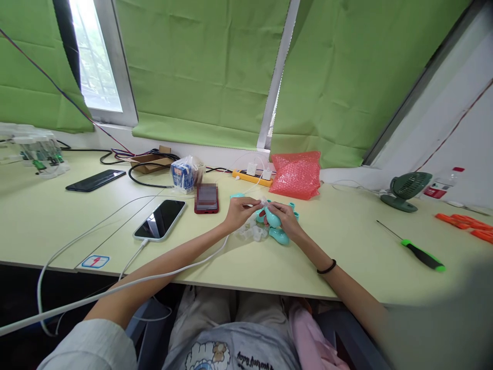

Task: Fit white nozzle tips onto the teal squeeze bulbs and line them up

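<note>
My right hand (285, 218) is closed around a rounded teal plastic part (273, 219), held just above the table. My left hand (239, 211) pinches a small translucent whitish piece (264, 202) at the top of that part; its exact kind is too small to make out. Under my hands lies a small heap of translucent plastic pieces (254, 231). Beside it rests another curved teal part (279, 236). More teal parts (293, 209) stand partly hidden behind my right hand, and one teal piece (236, 195) shows behind my left.
A white cable (192, 266) crosses over my left forearm. On the left lie two phones (160, 221) and a red-cased device (206, 198). Behind are a yellow power strip (252, 178) and a pink bubble-wrap pouch (296, 176). To the right are a screwdriver (422, 255) and a green fan (409, 189).
</note>
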`<state>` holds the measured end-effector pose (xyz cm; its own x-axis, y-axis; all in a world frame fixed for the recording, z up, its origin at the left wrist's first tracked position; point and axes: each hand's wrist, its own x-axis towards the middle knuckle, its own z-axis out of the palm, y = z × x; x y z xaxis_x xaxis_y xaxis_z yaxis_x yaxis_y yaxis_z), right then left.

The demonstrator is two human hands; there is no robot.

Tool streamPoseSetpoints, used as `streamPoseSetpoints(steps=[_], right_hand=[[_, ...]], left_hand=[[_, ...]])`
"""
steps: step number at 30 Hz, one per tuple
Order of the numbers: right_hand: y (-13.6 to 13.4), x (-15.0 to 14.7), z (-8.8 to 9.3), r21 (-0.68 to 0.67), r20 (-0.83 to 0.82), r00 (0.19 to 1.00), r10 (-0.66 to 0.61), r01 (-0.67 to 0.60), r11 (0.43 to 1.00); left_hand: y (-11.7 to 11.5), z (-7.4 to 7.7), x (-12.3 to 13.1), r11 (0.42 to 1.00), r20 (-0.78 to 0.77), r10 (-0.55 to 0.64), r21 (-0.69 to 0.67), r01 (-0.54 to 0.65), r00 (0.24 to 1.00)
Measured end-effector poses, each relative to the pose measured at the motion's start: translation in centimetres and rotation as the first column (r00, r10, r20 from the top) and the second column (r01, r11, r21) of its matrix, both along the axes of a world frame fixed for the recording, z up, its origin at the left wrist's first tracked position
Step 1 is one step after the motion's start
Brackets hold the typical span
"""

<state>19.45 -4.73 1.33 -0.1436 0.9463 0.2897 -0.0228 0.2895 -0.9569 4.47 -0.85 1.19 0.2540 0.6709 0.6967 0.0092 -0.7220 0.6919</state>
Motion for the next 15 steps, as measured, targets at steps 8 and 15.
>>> streamPoseSetpoints(steps=[8, 15], right_hand=[[-0.15, -0.08, -0.04, 0.001, 0.014, 1.0, -0.027, 0.027, 1.0], [-0.33, -0.41, -0.02, 0.04, 0.047, 0.997, -0.057, 0.055, 0.998]], left_hand=[[0.22, 0.02, -0.09, 0.995, -0.123, 0.036, 0.094, -0.025, 0.992], [0.18, -0.19, -0.05, 0.991, -0.136, 0.07, 0.119, -0.054, 0.988]])
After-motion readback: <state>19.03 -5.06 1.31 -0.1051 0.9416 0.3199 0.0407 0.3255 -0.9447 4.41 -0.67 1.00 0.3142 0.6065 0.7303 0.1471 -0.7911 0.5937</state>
